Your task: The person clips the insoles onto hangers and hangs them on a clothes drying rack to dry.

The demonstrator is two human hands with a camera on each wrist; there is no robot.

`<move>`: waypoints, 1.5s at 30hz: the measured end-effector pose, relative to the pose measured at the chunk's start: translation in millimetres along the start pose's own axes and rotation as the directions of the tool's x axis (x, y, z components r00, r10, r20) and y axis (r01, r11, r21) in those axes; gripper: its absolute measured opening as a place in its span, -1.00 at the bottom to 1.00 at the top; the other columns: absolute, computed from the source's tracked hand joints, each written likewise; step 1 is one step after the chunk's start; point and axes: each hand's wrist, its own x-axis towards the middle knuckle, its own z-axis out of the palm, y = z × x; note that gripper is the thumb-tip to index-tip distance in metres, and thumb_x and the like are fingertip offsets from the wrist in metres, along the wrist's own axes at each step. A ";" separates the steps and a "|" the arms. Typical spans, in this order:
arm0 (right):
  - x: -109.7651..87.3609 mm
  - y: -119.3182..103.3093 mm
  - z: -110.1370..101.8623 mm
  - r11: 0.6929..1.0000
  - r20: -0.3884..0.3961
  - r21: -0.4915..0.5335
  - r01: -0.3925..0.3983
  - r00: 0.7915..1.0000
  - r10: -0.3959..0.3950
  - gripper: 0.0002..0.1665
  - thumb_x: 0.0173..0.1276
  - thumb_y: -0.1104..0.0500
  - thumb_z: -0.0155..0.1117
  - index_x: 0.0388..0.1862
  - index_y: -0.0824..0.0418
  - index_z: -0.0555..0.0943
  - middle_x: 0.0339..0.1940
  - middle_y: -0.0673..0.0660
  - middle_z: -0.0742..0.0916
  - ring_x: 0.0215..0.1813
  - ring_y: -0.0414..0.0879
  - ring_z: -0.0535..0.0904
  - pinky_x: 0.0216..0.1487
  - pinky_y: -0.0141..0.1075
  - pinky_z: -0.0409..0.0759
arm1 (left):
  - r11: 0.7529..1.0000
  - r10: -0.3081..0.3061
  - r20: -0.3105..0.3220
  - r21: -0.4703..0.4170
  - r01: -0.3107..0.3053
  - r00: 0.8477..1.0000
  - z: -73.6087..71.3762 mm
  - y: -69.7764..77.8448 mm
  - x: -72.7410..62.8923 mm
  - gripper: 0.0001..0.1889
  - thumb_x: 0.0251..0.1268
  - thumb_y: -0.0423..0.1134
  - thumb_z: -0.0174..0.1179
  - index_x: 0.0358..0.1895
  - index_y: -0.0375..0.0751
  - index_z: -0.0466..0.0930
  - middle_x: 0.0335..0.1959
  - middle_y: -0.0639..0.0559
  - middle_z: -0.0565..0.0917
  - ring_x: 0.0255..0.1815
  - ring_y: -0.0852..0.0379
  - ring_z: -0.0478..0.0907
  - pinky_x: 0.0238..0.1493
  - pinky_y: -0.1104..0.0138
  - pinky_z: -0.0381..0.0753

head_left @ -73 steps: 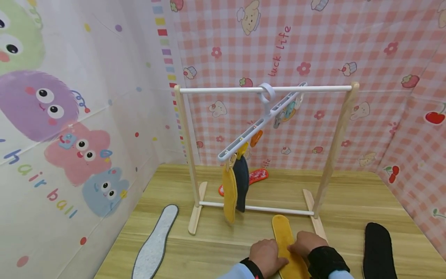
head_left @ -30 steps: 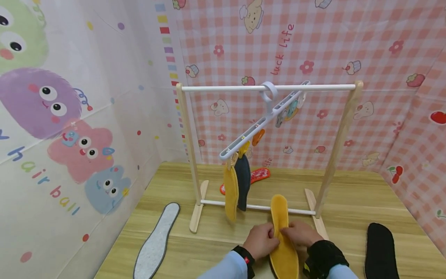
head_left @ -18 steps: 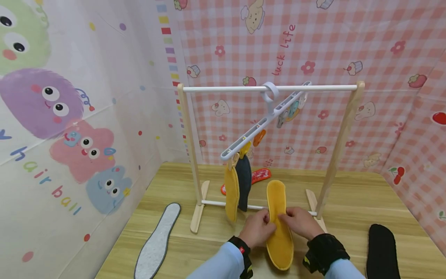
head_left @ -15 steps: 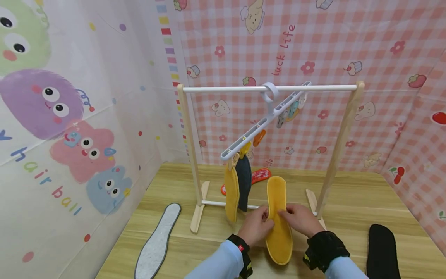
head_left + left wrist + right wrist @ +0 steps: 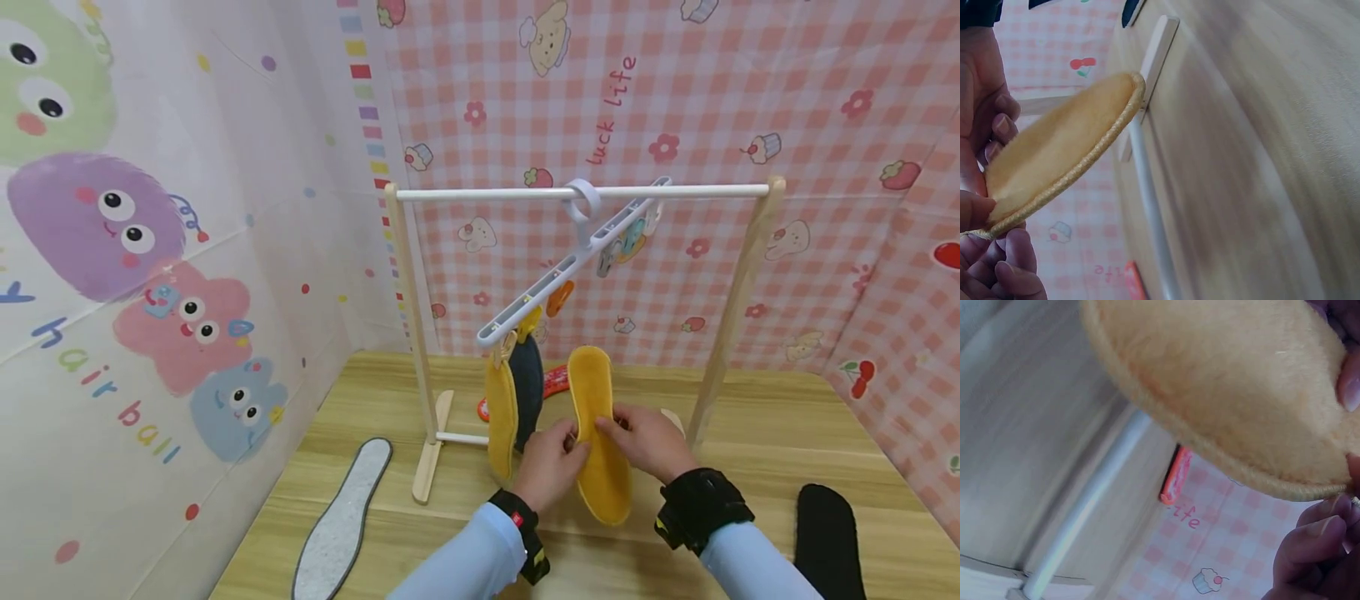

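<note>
A fuzzy yellow insole point(image 5: 602, 450) is held up above the table in the head view, its long side nearly upright. My left hand point(image 5: 551, 462) pinches its left edge near the middle, thumb on the front. From the other side my right hand point(image 5: 651, 437) pinches the right edge at about the same height. Both wrist views show the fluffy face and stitched rim of this insole point(image 5: 1063, 147). Behind and left, another yellow insole point(image 5: 501, 417) and a dark blue insole point(image 5: 530, 387) hang from clips on a pale grey hanger point(image 5: 536, 293).
The hanger hooks over the white bar point(image 5: 480, 195) of a wooden rack point(image 5: 742, 292). Orange, grey and other clips hang along it. A grey insole point(image 5: 341, 525) lies left, a black insole point(image 5: 827, 537) right, and a red insole point(image 5: 557, 381) behind the rack.
Both hands have lifted the yellow insole from the table and carried it upward and forward, towards the rack. The hanging insoles stay in place.
</note>
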 end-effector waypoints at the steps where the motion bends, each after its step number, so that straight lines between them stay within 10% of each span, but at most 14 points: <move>1: 1.2 -0.8 -1.7 1.000 0.003 0.001 0.008 1.000 -0.008 -0.57 0.51 -0.14 0.11 -0.03 0.19 0.64 -0.26 0.07 0.74 -0.26 -0.06 0.64 -0.22 -0.09 0.64 | 1.000 0.004 -0.008 -0.007 -0.004 1.000 -0.8 1.6 0.2 -0.92 0.42 -0.23 0.19 -0.22 -0.14 0.57 -0.53 0.19 0.53 -0.53 0.28 0.43 -0.49 0.44 0.45; 23: 37.0 -16.9 -26.9 0.972 0.103 0.087 0.219 0.968 -0.227 -0.67 0.51 0.00 0.16 -0.14 0.25 0.65 -0.33 0.05 0.68 -0.24 -0.04 0.55 -0.05 -0.05 0.58 | 0.998 0.053 -0.193 0.043 -0.046 0.980 -12.5 34.0 8.5 -0.84 0.32 -0.22 0.19 -0.45 -0.06 0.49 -0.69 0.22 0.41 -0.68 0.35 0.38 -0.69 0.46 0.28; 27: 40.4 -24.2 -37.6 0.969 0.143 0.047 0.241 0.959 -0.245 -0.68 0.49 0.02 0.20 -0.09 0.26 0.67 -0.34 0.06 0.66 -0.27 -0.04 0.52 -0.17 -0.14 0.54 | 0.978 0.127 -0.295 0.198 -0.070 0.947 -6.2 33.8 5.9 -0.81 0.26 -0.23 0.21 -0.50 -0.03 0.45 -0.72 0.28 0.38 -0.70 0.38 0.34 -0.70 0.48 0.23; 35: 47.6 -56.4 -65.9 0.959 0.012 -0.121 0.255 0.967 -0.255 -0.58 0.51 0.07 0.13 0.14 0.34 0.62 -0.11 0.29 0.69 -0.18 0.10 0.57 -0.19 -0.09 0.54 | 0.877 0.297 -0.486 0.480 -0.033 0.822 4.6 24.7 7.7 -0.77 0.14 -0.13 0.27 -0.57 0.05 0.42 -0.77 0.29 0.38 -0.74 0.28 0.39 -0.70 0.42 0.13; 45: 53.9 -106.8 -77.7 0.993 -0.177 -0.047 0.105 0.978 -0.111 -0.11 0.40 -0.39 0.02 0.34 0.31 0.48 0.13 0.35 0.65 0.00 0.20 0.61 -0.04 0.05 0.56 | 0.775 0.412 -0.492 0.632 -0.011 0.767 14.8 13.2 15.6 -0.74 0.08 -0.14 0.35 -0.56 0.02 0.41 -0.76 0.23 0.43 -0.75 0.21 0.49 -0.75 0.36 0.25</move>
